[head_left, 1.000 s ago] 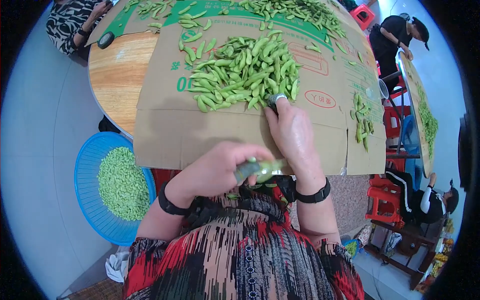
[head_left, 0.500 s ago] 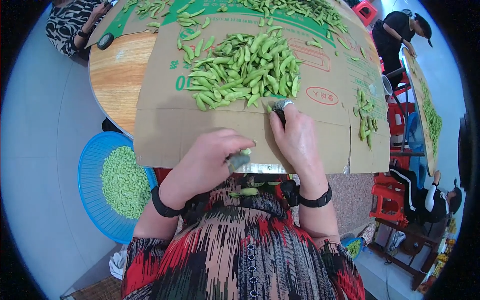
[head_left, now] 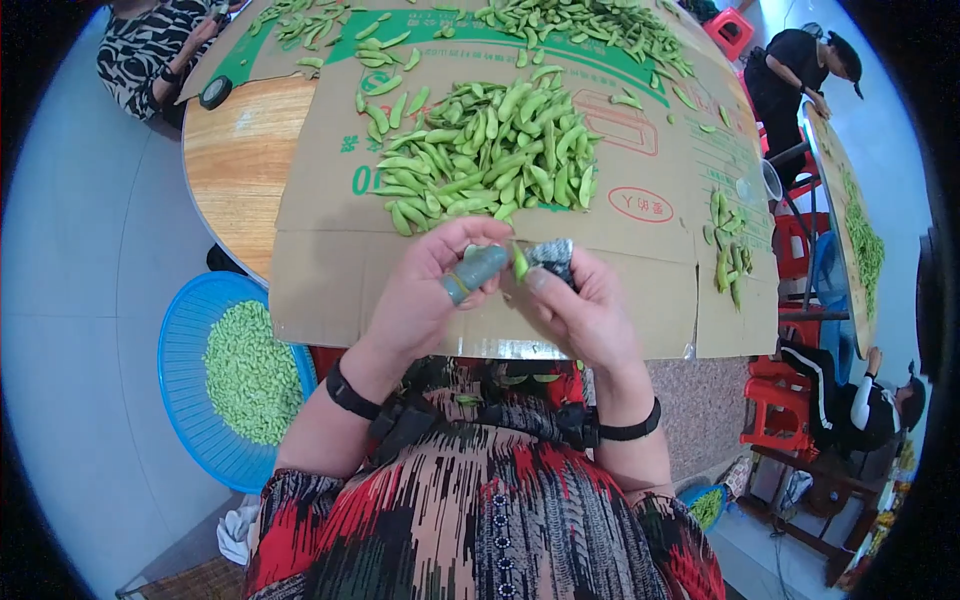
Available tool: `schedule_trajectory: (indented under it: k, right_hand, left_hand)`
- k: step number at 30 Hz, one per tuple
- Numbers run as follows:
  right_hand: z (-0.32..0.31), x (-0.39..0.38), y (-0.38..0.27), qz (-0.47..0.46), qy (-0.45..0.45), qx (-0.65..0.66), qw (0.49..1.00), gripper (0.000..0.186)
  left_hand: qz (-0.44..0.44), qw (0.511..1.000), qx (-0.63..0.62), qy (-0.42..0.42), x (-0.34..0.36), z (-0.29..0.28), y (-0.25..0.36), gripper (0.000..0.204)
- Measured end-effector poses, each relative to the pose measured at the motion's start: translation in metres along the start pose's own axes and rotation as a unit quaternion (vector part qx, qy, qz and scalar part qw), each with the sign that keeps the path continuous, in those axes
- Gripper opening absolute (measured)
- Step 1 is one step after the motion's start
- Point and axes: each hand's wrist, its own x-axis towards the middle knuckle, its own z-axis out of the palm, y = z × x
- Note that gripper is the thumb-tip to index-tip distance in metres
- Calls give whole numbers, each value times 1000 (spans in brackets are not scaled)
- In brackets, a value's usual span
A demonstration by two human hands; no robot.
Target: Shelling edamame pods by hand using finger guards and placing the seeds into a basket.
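Closer together had come the left grip (head_left: 425,288) (curled, contents unclear) and the right grip (head_left: 592,310), pinching a pod (head_left: 520,264) between them; a loose pinch could have dropped it onto the cardboard (head_left: 645,270) beneath.

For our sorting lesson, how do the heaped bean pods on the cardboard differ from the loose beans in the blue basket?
The bean pods are long and slim; the loose beans are short and small.
The bean pods look deeper green; the loose beans look paler.
The bean pods lie on flat cardboard; the loose beans sit inside the basket.
Both are green and piled together.
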Motion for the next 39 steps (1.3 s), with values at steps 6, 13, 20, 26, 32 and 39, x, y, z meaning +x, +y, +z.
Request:
schedule_trajectory:
  k: [6, 13, 20, 26, 32, 39]
  right_hand:
    - [3, -6, -2, 13, -80, 13, 997, 16]
    - [3, -5, -1, 38, -95, 3, 995, 23]
    - [6, -2, 6, 21, -72, 15, 997, 20]
    - [7, -3, 0, 91, -97, 170, 976, 19]
    - [6, 3, 16, -16, -10, -7, 1000, 19]
    - [-3, 16, -13, -38, 68, -175, 982, 24]
  left_hand:
    - [45, 998, -41, 20, 6, 0, -17, 10]
    - [141, 975, 134, 110, 6, 4, -24, 11]
    - [116, 981, 142, 60, 6, 3, -18, 8]
    - [11, 987, -115, -109, 5, -7, -12, 12]
    - [112, 977, 180, 16, 6, 6, -21, 13]
    - [152, 972, 173, 46, 0, 5, -19, 17]
